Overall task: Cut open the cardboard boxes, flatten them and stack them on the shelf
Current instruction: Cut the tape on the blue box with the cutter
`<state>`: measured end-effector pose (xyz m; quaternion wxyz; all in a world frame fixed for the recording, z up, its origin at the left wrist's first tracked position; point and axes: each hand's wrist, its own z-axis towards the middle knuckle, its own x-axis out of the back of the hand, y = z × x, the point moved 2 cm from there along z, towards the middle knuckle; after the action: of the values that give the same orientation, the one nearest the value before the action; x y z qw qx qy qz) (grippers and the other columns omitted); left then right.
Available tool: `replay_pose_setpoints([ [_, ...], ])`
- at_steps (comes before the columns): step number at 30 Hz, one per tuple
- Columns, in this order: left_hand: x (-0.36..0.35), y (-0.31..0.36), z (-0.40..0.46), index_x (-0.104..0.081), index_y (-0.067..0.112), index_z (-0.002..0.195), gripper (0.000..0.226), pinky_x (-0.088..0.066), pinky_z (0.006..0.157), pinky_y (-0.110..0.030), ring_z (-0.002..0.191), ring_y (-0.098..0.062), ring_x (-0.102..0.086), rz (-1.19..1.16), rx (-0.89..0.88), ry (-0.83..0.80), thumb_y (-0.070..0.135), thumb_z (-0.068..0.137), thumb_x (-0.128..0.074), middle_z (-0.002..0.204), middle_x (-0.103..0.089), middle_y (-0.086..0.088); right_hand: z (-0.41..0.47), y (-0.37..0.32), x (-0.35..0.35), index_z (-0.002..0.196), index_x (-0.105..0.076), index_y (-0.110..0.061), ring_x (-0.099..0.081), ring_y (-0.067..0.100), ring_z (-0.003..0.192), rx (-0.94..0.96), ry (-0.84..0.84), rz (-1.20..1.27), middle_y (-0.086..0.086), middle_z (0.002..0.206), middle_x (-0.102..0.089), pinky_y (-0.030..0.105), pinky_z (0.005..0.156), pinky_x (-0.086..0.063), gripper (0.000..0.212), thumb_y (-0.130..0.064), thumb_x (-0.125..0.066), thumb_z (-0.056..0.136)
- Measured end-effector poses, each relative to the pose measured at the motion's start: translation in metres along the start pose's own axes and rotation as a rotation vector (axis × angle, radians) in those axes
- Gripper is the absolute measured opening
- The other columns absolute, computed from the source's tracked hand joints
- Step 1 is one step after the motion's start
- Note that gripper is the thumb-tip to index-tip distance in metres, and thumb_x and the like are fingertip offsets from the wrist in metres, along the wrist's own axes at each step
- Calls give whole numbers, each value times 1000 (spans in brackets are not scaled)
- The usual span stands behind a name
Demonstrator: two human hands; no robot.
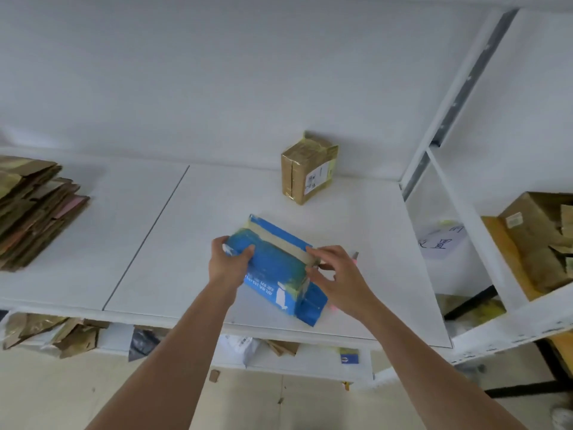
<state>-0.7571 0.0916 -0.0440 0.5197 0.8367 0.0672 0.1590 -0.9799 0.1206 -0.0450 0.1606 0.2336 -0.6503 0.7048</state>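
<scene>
Blue cardboard box [276, 268] sits on white shelf [161, 243] between both hands; left hand [228, 262] grips its left end; right hand [335, 271] pinches the tape strip [291, 245] at its right edge.

The stack of flattened cardboard [34, 209] is cut off by the left edge; the open brown box [539, 240] by the right edge. A pink-tipped tool [355, 257] lies mostly hidden behind the right hand [336, 276]. Print on the blue box [276, 268] and the brown box's label [314, 178] is too blurred to read.
</scene>
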Motion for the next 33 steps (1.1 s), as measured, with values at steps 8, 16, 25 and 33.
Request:
replay_pose_setpoints([
  [8, 2, 2, 3, -48, 27, 141, 58, -50, 67, -35, 108, -34, -61, 1, 41, 82, 19, 88, -72, 123, -60, -10, 7, 80, 29, 144, -47, -28, -54, 16, 106, -134, -157, -555, 5, 128, -43, 19, 84, -43, 54, -3, -42, 97],
  [16, 8, -6, -3, -44, 29, 144, 61, -49, 56, -27, 82, -23, -59, 20, 59, 131, 20, 90, -71, 127, -58, -11, 22, 88, 26, 116, -58, -24, -54, 19, 110, 105, -270, -1136, -2, 114, -53, 31, 76, -44, 22, -23, -45, 98],
  [25, 5, 2, 1, -43, 26, 147, 63, -56, 75, -36, 89, -33, -65, 128, -11, 58, 20, 90, -70, 125, -61, -10, 44, 3, 49, 96, -50, -12, -60, 12, 73, 125, 282, -37, -3, 85, -62, 22, 60, -45, 7, -6, -55, 95],
  [33, 4, 9, 10, -44, 24, 147, 67, -50, 77, -27, 95, -15, -55, 214, -42, -5, 21, 88, -73, 131, -59, -4, 81, -66, -31, 94, -65, -12, -69, 13, 82, 30, -37, 408, -2, 87, -72, 27, 71, -58, 2, -15, -65, 93],
])
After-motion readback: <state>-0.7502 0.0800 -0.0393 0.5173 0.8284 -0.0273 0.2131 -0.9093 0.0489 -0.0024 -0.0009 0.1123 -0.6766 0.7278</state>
